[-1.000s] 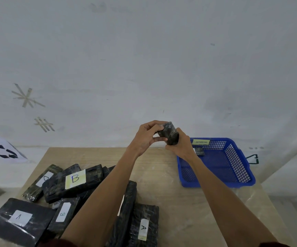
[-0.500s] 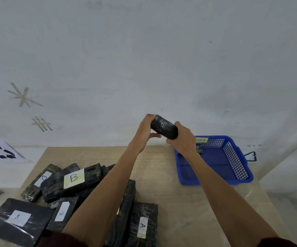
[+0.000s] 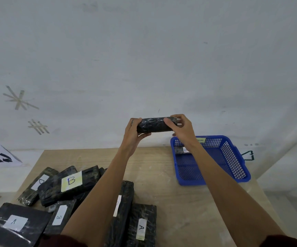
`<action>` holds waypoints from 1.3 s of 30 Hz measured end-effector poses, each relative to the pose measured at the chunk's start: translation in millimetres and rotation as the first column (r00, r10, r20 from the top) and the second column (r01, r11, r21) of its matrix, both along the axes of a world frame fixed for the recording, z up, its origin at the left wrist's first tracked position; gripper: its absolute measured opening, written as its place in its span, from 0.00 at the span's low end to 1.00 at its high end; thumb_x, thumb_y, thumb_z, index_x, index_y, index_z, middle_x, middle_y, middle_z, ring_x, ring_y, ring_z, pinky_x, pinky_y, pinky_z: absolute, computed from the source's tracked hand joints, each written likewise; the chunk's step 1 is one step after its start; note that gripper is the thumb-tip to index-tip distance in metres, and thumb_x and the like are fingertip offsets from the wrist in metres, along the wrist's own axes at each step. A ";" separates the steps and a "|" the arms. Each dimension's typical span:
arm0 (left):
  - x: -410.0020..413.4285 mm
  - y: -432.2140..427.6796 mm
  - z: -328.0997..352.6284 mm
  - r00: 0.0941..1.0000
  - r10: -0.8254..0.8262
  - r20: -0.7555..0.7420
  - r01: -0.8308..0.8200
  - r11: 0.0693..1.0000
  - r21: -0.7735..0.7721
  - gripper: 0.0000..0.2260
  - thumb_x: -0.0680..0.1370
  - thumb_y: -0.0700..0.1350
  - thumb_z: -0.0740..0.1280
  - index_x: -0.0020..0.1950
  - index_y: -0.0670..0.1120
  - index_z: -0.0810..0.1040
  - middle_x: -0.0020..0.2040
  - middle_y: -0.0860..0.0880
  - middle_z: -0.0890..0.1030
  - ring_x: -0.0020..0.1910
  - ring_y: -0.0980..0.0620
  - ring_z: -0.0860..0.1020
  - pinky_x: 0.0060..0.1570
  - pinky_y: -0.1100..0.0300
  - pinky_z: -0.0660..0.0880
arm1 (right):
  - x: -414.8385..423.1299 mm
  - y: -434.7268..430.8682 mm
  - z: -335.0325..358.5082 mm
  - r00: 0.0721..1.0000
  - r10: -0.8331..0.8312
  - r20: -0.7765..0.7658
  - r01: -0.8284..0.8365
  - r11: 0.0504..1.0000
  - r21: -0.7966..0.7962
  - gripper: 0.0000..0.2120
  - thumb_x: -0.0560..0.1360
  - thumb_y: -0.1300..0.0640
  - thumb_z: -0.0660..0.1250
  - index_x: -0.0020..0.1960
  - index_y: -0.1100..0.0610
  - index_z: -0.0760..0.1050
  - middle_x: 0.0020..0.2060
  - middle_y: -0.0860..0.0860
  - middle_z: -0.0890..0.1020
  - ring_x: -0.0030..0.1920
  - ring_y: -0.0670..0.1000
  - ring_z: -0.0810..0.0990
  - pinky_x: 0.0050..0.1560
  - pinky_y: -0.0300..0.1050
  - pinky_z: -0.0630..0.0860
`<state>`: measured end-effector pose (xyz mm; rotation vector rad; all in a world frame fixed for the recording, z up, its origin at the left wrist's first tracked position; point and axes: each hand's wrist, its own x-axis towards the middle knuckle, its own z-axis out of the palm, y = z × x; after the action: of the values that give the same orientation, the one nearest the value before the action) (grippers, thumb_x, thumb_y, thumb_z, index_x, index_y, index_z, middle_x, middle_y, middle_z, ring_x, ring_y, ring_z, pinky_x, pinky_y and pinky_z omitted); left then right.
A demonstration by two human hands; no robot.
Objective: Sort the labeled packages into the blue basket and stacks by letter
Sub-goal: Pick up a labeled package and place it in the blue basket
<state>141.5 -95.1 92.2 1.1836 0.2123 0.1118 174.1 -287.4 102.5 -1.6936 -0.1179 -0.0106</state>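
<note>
2 hands (left (image 3: 132, 135), right (image 3: 182, 129)) grip 1 package (image 3: 154, 124), label unseen; others (image 3: 89, 177) marked A, B.

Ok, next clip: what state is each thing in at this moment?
held package, raised in the air, level, no label showing.
left hand, grips its left end.
right hand, grips its right end.
blue basket, on the table, one package inside.
package in basket, lying at the far left corner, partly hidden.
pile of packages, flat on the table, labels up.
</note>
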 end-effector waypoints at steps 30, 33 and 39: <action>4.1 -9.2 -46.5 0.973 0.091 -0.210 -0.141 0.960 -0.240 0.07 0.82 0.39 0.58 0.49 0.38 0.74 0.51 0.41 0.73 0.56 0.45 0.72 0.70 0.48 0.72 | -21.1 18.2 -11.1 0.913 0.373 -0.167 -0.138 0.665 0.734 0.14 0.80 0.70 0.49 0.53 0.63 0.73 0.54 0.63 0.75 0.58 0.62 0.75 0.49 0.56 0.84; 5.8 -8.6 -46.1 0.974 0.080 -0.211 -0.130 0.962 -0.239 0.06 0.82 0.39 0.59 0.50 0.39 0.74 0.51 0.42 0.71 0.56 0.45 0.71 0.70 0.48 0.72 | -19.8 20.8 -10.5 0.922 0.352 -0.162 -0.132 0.680 0.722 0.14 0.79 0.70 0.50 0.51 0.63 0.73 0.52 0.62 0.75 0.57 0.63 0.75 0.51 0.57 0.84; 8.5 -9.3 -40.5 0.974 0.075 -0.216 -0.121 0.970 -0.210 0.06 0.82 0.39 0.59 0.50 0.39 0.74 0.50 0.42 0.72 0.55 0.46 0.73 0.63 0.52 0.75 | -16.2 21.3 -9.9 0.941 0.307 -0.146 -0.126 0.714 0.689 0.14 0.79 0.70 0.50 0.49 0.63 0.74 0.53 0.62 0.72 0.58 0.64 0.74 0.48 0.55 0.83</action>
<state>149.9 -104.4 51.7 0.9604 0.4562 0.0499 157.9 -266.0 92.5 -0.9234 -0.1070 0.3103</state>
